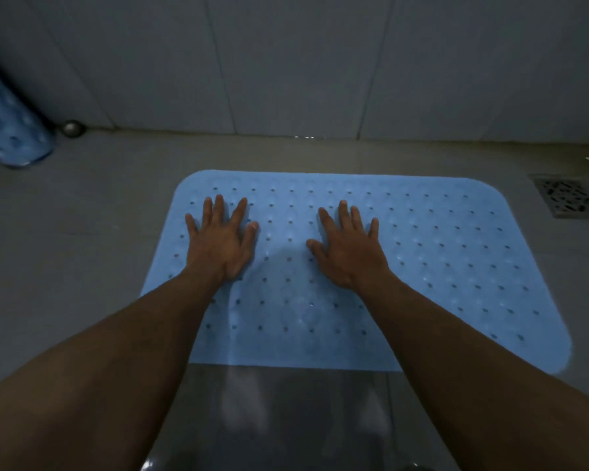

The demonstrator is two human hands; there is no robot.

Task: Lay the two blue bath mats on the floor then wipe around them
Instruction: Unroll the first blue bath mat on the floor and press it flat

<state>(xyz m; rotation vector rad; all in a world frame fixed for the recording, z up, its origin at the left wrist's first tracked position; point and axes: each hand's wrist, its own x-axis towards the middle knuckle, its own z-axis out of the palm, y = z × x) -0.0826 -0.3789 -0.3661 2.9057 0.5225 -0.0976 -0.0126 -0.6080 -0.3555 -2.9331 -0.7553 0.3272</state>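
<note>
Both arms are reaching forward and down from the lower corners of the view, bare to the elbow. The left hand (223, 243) is lying flat on the blue bath mat (439, 253), palm down, with the fingers straight and spread apart, and the thumb is pointing toward the middle. The right hand (349, 248) is resting in the same way, palm down and fingers fanned out, a little to the right of the mat's centre. The two hands are lying side by side, apart from each other, and neither one is gripping anything.

The mat is lying unrolled on the grey tiled floor (82, 232), with rounded corners and rows of small holes. Its far edge is lying near the wall (286, 62), not touching it. A second blue mat (11, 127) is standing at the left edge, beside the wall; it is looking rolled or folded, but I cannot tell which. A small round metal knob (72, 128) is sitting at the foot of the wall next to it. A square metal floor drain (568, 197) is sitting in the floor at the right, just beyond the mat's corner. The room is looking dim.
</note>
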